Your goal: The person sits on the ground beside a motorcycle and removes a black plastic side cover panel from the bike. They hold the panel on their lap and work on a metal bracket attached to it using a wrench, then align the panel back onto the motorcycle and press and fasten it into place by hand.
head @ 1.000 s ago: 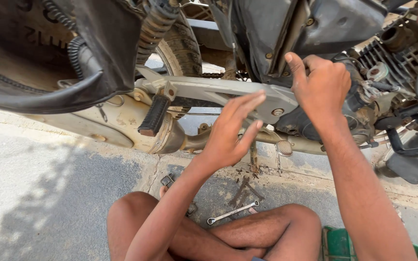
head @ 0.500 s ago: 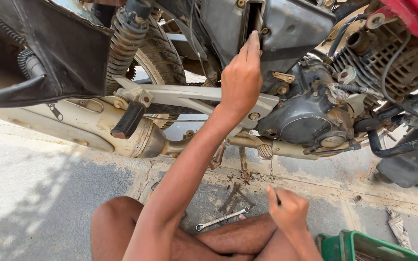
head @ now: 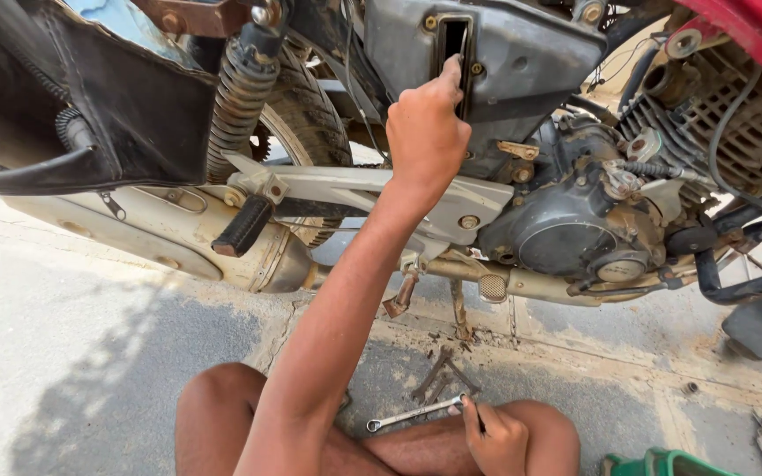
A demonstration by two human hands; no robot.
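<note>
Motorcycle [head: 522, 203] fills the upper view, side cover off, standing on the concrete ground [head: 90, 353]. Person seated cross-legged just in front of it.

Change, one second back to now: the left hand [head: 425, 123] was low, near the silver footrest bracket [head: 354, 189], fingers spread. It has since gone up to the grey plastic box [head: 522, 62] under the seat. Fingertips now rest at the edge of the dark upright slot [head: 453, 44] in that box; the fingers are fairly close together and grip nothing that I can see.

The right hand [head: 491, 436] was up on the engine [head: 566, 229] a second ago. It has dropped to the person's knee and is now closed on the end of a small wrench [head: 416, 412]. The wrench lies on the ground just in front of the crossed legs, its far end pointing left.

Reading: attention has shifted from the bracket and engine to the grey box, and a tool is now in the grasp.

Green container [head: 654, 463] at lower right, partly cut off.
</note>
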